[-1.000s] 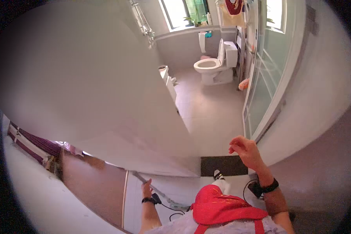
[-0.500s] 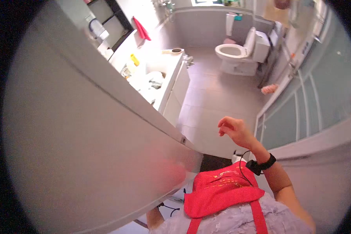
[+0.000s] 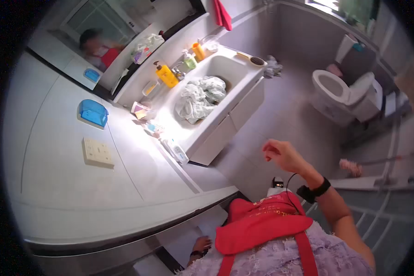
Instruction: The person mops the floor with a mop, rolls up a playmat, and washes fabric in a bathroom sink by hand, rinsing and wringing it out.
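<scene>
Head view: right grip [image 3: 284,155] is hovering right of centre, loosely curled, empty; left grip [image 3: 201,245], bottom centre, is showing too dimly to judge. Cloth [image 3: 195,100] is lying in the sink [image 3: 235,93], upper centre, whose walls are presumably keeping it bunched.

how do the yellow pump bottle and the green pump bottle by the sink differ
The yellow pump bottle looks larger than the green pump bottle. The yellow one has a dark pump top, while the green one's is pale. The yellow one stands on the mirror side of the tap, the green one on the red cloth's side. Both stand along the back edge of the sink.
</scene>
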Tool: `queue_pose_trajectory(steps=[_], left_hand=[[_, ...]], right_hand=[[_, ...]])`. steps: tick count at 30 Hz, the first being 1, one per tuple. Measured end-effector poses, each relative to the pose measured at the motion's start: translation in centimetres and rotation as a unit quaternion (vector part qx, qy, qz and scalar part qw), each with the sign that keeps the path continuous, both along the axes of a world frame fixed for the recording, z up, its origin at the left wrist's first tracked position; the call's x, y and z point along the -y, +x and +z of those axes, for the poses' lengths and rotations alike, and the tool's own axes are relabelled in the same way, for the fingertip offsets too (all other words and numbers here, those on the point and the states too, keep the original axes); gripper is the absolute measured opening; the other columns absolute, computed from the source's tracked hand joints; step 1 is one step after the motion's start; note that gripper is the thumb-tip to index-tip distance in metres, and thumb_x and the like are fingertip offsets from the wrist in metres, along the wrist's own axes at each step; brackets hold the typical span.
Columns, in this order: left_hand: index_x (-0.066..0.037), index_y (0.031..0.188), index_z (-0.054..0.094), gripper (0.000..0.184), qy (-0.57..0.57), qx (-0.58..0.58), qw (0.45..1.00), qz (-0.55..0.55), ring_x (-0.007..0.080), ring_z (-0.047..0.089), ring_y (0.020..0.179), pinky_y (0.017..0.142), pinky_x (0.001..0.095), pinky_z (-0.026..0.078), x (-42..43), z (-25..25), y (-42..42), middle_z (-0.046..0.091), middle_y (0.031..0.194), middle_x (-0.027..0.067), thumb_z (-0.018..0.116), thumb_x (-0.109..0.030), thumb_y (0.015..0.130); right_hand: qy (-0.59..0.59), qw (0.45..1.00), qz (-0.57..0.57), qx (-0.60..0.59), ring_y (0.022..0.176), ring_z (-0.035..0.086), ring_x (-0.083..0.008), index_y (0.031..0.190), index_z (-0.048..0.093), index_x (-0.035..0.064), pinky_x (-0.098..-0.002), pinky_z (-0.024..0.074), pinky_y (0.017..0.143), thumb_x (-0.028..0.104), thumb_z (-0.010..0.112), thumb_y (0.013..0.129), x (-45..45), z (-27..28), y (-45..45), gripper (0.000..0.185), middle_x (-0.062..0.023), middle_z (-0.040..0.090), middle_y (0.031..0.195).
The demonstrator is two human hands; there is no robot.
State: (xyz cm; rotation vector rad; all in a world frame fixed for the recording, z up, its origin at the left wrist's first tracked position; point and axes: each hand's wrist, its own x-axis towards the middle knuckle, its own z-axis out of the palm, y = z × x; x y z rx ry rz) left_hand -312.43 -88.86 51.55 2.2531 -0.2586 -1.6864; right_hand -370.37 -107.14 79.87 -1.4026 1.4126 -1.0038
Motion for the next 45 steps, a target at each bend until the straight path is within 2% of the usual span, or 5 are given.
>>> queue_pose_trajectory(steps=[10,18,24,39,45], left_hand=[[-0.007,0.118,0.056,0.031,-0.154,-0.103,0.938,-0.292,0.0133,0.061,0.086,0.074,0.0266,0.048,17.2,9.7,-27.6,0.064,0.096,0.0047,0.057,-0.028,0.095],[-0.005,0.117,0.053,0.027,-0.363,-0.036,0.853,-0.373,0.0114,0.061,0.087,0.076,0.0263,0.049,32.6,11.1,-33.7,0.064,0.098,0.0063,0.055,-0.02,0.096],[-0.006,0.113,0.054,0.022,-0.397,-0.118,0.905,-0.096,0.01,0.06,0.086,0.072,0.0273,0.05,45.4,14.3,-36.1,0.064,0.096,0.0046,0.055,-0.021,0.097],[-0.008,0.111,0.057,0.022,-0.411,-0.027,0.911,-0.014,0.0166,0.06,0.098,0.083,0.0325,0.049,64.7,24.0,-32.2,0.064,0.106,0.0065,0.056,-0.024,0.095],[-0.009,0.103,0.056,0.017,-0.314,-0.205,0.9,0.222,0.0232,0.058,0.104,0.088,0.043,0.046,67.9,18.8,-29.4,0.064,0.109,0.0098,0.06,-0.019,0.09]], right_hand=[[0.013,0.995,0.098,-0.018,0.07,0.064,-0.0191,0.099,0.057,-0.0006,-0.0313,0.0512,0.066,0.007,0.056,0.088,11.8,-2.1,-9.3,0.014,-0.0096,0.064,0.076],[-0.005,0.982,0.175,-0.075,0.083,0.064,-0.024,0.12,0.052,0.0055,-0.0342,0.0517,0.077,0.009,0.064,0.085,21.5,-2.2,-9.7,0.037,-0.0138,0.058,0.114],[-0.012,0.979,0.104,-0.175,0.091,0.063,-0.026,0.134,0.046,0.0114,-0.0367,0.0513,0.08,0.015,0.068,0.083,30.5,0.0,-14.1,0.055,-0.0145,0.054,0.124],[0.024,0.948,0.288,-0.135,0.111,0.058,-0.0319,0.143,0.038,0.0125,-0.0401,0.0452,0.095,0.044,0.057,0.092,51.3,-5.2,-11.3,0.063,-0.022,0.054,0.128],[0.051,0.932,0.336,-0.123,0.121,0.053,-0.0367,0.142,0.037,0.01,-0.0412,0.0429,0.099,0.057,0.047,0.093,57.6,-9.0,-7.7,0.069,-0.0272,0.052,0.13]])
